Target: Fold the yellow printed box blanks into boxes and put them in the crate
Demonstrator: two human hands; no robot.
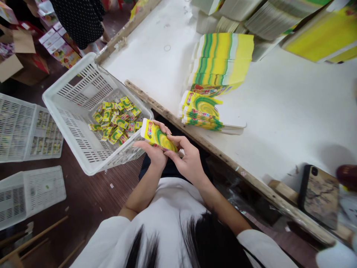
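Note:
Both my hands hold one small yellow-green printed carton (156,136) in front of my body, just past the table's wooden edge. My left hand (154,152) cups it from below with curled fingers. My right hand (186,158) pinches its near end with thumb and fingers. To the left, a white plastic basket (72,111) holds several finished yellow-green boxes (117,119). On the white table (279,111), a short stack of flat cartons (201,111) lies near the edge, with a taller fanned stack (220,61) behind it.
More printed stacks (279,18) line the table's far right. A phone in a patterned case (320,195) lies at the near right edge. Upturned white baskets (25,130) sit on the floor at left. Another person in dark dotted clothing (80,18) stands at the top left.

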